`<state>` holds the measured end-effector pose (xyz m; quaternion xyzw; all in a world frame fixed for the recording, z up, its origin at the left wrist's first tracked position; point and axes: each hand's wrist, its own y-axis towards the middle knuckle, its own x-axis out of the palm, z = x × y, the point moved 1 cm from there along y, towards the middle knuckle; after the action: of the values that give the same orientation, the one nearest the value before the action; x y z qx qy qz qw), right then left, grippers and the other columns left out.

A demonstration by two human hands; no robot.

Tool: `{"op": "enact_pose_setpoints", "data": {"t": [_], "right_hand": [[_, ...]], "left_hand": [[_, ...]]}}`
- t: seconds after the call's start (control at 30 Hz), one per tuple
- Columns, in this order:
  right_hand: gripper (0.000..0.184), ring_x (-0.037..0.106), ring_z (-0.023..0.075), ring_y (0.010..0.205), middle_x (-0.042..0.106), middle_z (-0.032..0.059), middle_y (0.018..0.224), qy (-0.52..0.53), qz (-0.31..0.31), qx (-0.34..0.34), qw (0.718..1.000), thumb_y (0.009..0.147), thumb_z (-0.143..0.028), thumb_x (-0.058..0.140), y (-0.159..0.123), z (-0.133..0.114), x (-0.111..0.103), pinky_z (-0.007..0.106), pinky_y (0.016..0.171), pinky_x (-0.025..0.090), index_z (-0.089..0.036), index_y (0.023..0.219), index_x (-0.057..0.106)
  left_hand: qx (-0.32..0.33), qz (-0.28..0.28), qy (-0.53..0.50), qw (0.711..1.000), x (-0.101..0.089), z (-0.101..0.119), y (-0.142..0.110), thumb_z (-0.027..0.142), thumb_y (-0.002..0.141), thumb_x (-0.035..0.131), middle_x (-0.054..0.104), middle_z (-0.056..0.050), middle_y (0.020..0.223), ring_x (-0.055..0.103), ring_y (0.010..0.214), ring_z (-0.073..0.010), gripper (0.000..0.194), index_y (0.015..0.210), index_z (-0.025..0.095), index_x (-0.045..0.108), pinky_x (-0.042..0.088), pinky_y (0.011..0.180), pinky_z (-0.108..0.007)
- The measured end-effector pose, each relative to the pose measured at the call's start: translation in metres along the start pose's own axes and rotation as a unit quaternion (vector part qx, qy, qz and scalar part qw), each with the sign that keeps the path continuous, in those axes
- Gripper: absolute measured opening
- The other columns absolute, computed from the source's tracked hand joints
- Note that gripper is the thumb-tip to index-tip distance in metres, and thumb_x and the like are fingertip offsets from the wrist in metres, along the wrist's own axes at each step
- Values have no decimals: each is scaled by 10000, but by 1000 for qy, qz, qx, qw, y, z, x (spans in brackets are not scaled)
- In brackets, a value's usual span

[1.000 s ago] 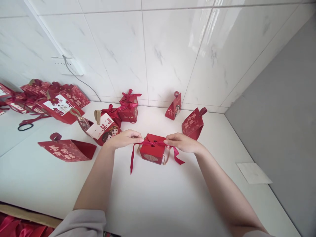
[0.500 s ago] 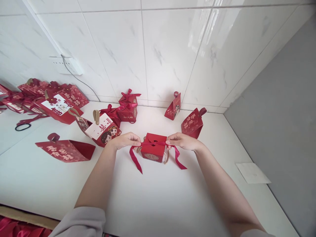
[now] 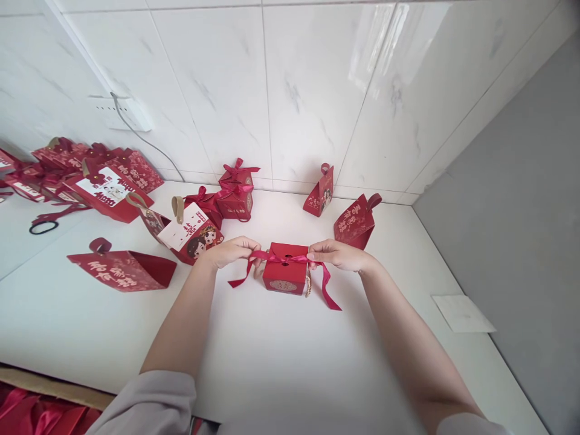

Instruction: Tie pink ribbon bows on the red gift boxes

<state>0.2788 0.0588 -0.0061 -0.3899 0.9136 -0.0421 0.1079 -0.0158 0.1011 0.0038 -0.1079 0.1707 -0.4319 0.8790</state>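
Note:
A small red gift box stands on the white table in front of me. A red ribbon lies across its top, knotted over the middle. My left hand pinches the ribbon just left of the box, and that loose tail trails down to the left. My right hand pinches the ribbon at the box's right edge, with its tail hanging down onto the table. Both hands are closed on the ribbon, pulling it taut between them.
Two ribboned red boxes stand behind. Red paper bags sit at the back right, and left. A heap of flat red bags lies far left. A white sheet lies at right. Tiled wall behind.
The left ribbon tail has swung up and out to the left, and both hands have drawn the ribbon tighter across the box top. The box stays in place.

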Motion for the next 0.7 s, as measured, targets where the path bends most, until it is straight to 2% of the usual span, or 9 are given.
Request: {"op": "enact_pose_setpoints", "data": {"t": [0.1, 0.17, 0.23, 0.33, 0.43, 0.53, 0.7], "right_hand": [[353, 567, 161, 818, 644, 39, 839, -4, 2, 5, 1000, 881, -478, 555, 0, -3, 0, 296, 809, 408, -146, 844, 667], [364, 563, 161, 807, 642, 38, 832, -8, 4, 8, 1000, 867, -496, 568, 0, -3, 0, 290, 791, 406, -147, 838, 670], [379, 559, 161, 797, 640, 33, 825, -10, 8, 13, 1000, 862, -516, 567, 0, -3, 0, 284, 777, 403, -152, 831, 669], [394, 561, 164, 794, 641, 30, 822, -11, 15, 20, 1000, 861, -538, 558, 1, -3, 1, 287, 770, 403, -159, 825, 658], [406, 584, 183, 823, 663, 44, 854, -10, 18, 28, 999, 858, -559, 552, 1, -5, 4, 298, 774, 415, -164, 837, 645], [390, 596, 196, 816, 676, 44, 871, -27, 33, 43, 998, 813, -562, 614, 1, -9, 10, 297, 733, 424, -177, 861, 639], [377, 612, 202, 715, 684, 24, 757, -20, 80, 59, 995, 697, -514, 747, 5, -6, 20, 290, 645, 426, -189, 841, 619]], "left_hand": [[8, -14, -41, 999, 2, 1, 3, 271, 818, 456, 627, -55, 681, 575, 665, -161, 268, 670, 128, 628, 454, 737, -294], [19, -25, -45, 998, 2, 1, 4, 382, 865, 467, 594, -52, 644, 535, 602, -143, 365, 674, 119, 631, 444, 657, -277], [27, -15, -30, 999, 3, 0, 4, 433, 829, 577, 525, -15, 571, 460, 524, -105, 367, 648, 117, 616, 387, 543, -235], [26, 13, -29, 999, 5, -2, 7, 398, 773, 682, 461, 26, 512, 397, 466, -67, 334, 617, 122, 579, 314, 467, -197], [22, 18, -58, 998, 10, -4, 11, 393, 799, 662, 528, 11, 493, 456, 439, -71, 344, 612, 127, 549, 355, 465, -191], [8, 24, -89, 996, 16, -6, 14, 422, 826, 624, 622, -39, 522, 557, 441, -115, 344, 655, 132, 552, 406, 444, -203], [10, 56, -143, 988, 18, -8, 17, 420, 827, 626, 648, -37, 547, 596, 442, -126, 318, 701, 143, 535, 447, 437, -198]]}}
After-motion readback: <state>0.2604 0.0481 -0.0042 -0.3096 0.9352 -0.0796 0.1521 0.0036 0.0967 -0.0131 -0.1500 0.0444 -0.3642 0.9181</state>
